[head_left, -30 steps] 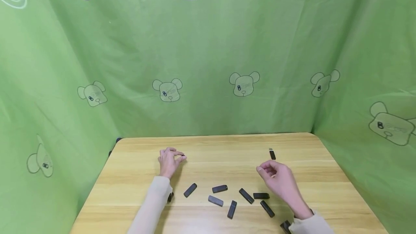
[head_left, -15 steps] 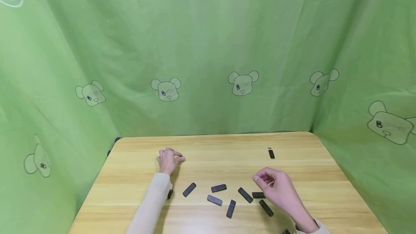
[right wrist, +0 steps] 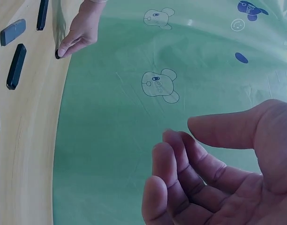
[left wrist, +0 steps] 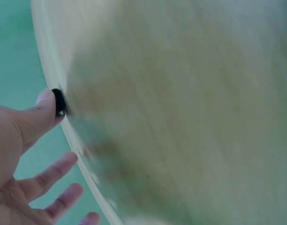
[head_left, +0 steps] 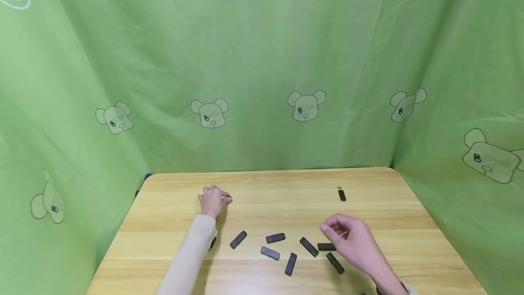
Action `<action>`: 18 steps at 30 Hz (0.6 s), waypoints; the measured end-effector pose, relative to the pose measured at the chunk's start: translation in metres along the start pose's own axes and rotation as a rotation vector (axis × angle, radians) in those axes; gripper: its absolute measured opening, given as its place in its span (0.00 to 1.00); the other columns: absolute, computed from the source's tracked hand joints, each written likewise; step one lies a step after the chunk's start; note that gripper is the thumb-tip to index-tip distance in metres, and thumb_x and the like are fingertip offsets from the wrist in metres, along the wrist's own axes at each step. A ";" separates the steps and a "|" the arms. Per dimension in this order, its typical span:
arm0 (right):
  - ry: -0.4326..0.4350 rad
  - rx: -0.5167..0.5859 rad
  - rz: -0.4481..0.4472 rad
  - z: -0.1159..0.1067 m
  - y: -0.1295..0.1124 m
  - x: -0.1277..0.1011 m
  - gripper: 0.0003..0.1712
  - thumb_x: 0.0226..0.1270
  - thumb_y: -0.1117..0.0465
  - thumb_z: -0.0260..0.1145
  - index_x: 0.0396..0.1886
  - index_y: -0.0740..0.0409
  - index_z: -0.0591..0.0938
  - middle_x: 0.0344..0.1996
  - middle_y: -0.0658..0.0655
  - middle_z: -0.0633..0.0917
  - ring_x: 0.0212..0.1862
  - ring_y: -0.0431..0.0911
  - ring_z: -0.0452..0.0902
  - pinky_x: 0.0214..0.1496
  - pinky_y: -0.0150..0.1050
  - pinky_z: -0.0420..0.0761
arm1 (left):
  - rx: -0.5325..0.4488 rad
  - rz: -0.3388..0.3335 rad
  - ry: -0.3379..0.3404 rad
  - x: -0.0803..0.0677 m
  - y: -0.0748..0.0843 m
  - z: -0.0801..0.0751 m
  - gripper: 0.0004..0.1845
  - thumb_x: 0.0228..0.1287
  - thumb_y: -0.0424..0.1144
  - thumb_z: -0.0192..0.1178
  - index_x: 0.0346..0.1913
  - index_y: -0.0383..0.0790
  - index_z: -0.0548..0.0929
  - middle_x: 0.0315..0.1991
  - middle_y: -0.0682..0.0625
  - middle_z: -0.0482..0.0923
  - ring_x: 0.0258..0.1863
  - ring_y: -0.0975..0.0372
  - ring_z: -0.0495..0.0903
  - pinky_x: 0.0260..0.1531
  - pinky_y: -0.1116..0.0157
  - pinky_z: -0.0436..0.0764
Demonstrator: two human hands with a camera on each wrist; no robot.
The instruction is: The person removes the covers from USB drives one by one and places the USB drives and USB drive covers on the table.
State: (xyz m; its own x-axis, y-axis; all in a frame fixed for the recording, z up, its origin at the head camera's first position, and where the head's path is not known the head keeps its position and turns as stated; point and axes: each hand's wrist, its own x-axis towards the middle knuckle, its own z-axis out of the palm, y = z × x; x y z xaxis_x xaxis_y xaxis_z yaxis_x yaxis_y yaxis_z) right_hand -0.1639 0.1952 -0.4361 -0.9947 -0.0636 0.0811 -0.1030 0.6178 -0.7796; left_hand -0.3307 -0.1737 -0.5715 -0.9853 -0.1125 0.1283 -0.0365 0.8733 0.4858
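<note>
Worktop (head_left: pixel 286 213): left hand (head_left: pixel 213 201) is pinching a black stick (left wrist: pixel 59 101) near the far edge; right hand (head_left: pixel 355 242), loosely curled and empty, is hovering farther from the lone USB drive (head_left: pixel 342 195) than a second ago, apparently leaving the work to the left.

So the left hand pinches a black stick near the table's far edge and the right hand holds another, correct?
Not quite: the right hand is empty, as the right wrist view shows. The left hand does pinch a black stick there.
</note>
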 end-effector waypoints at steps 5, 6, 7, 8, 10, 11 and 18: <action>0.002 0.025 -0.020 -0.001 0.000 -0.003 0.03 0.66 0.60 0.71 0.32 0.51 0.85 0.27 0.48 0.86 0.27 0.35 0.78 0.33 0.30 0.81 | 0.090 0.022 0.004 0.002 0.001 0.001 0.10 0.60 0.47 0.71 0.40 0.47 0.92 0.50 0.43 0.86 0.51 0.47 0.75 0.48 0.46 0.72; 0.002 0.030 -0.024 -0.001 0.000 -0.004 0.03 0.66 0.60 0.71 0.32 0.51 0.85 0.27 0.48 0.86 0.27 0.35 0.78 0.33 0.30 0.81 | 0.097 0.023 0.005 0.002 0.001 0.001 0.10 0.60 0.47 0.71 0.40 0.47 0.93 0.50 0.43 0.86 0.51 0.47 0.75 0.49 0.45 0.72; 0.000 0.034 -0.033 -0.002 0.000 -0.004 0.03 0.66 0.59 0.71 0.32 0.51 0.85 0.27 0.48 0.86 0.27 0.35 0.78 0.33 0.30 0.80 | 0.101 0.024 0.005 0.002 0.001 0.001 0.10 0.60 0.47 0.71 0.40 0.47 0.93 0.50 0.43 0.86 0.52 0.46 0.75 0.49 0.45 0.72; -0.004 0.038 -0.037 -0.002 -0.001 -0.005 0.03 0.66 0.59 0.71 0.33 0.51 0.85 0.27 0.48 0.86 0.27 0.35 0.78 0.33 0.30 0.80 | 0.102 0.023 0.005 0.001 0.001 0.001 0.09 0.61 0.47 0.71 0.40 0.47 0.93 0.50 0.43 0.86 0.52 0.46 0.75 0.50 0.44 0.73; -0.010 0.044 -0.036 -0.003 -0.001 -0.006 0.04 0.67 0.58 0.71 0.33 0.52 0.85 0.28 0.48 0.86 0.27 0.34 0.78 0.33 0.30 0.80 | 0.099 0.020 0.004 0.001 0.001 0.001 0.09 0.61 0.46 0.71 0.40 0.47 0.92 0.50 0.42 0.86 0.53 0.45 0.75 0.50 0.43 0.73; -0.013 0.046 -0.031 -0.004 -0.001 -0.006 0.04 0.67 0.58 0.71 0.34 0.52 0.85 0.28 0.48 0.86 0.27 0.34 0.78 0.33 0.30 0.80 | 0.098 0.019 0.003 0.001 0.001 0.000 0.09 0.61 0.46 0.71 0.41 0.47 0.92 0.50 0.42 0.86 0.53 0.45 0.75 0.50 0.42 0.73; -0.001 0.039 -0.008 -0.008 -0.001 -0.007 0.02 0.67 0.59 0.70 0.34 0.52 0.85 0.28 0.49 0.86 0.27 0.35 0.78 0.32 0.31 0.80 | 0.092 0.020 -0.004 0.001 0.003 -0.001 0.10 0.63 0.46 0.70 0.41 0.44 0.92 0.51 0.41 0.85 0.52 0.45 0.75 0.50 0.42 0.74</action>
State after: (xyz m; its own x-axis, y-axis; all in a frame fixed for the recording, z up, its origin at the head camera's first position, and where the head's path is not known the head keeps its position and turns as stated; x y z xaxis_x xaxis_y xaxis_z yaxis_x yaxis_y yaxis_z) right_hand -0.1570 0.2008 -0.4307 -0.9938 -0.0693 0.0870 -0.1111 0.5866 -0.8022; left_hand -0.3315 -0.1713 -0.5694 -0.9867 -0.0925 0.1334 -0.0315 0.9153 0.4015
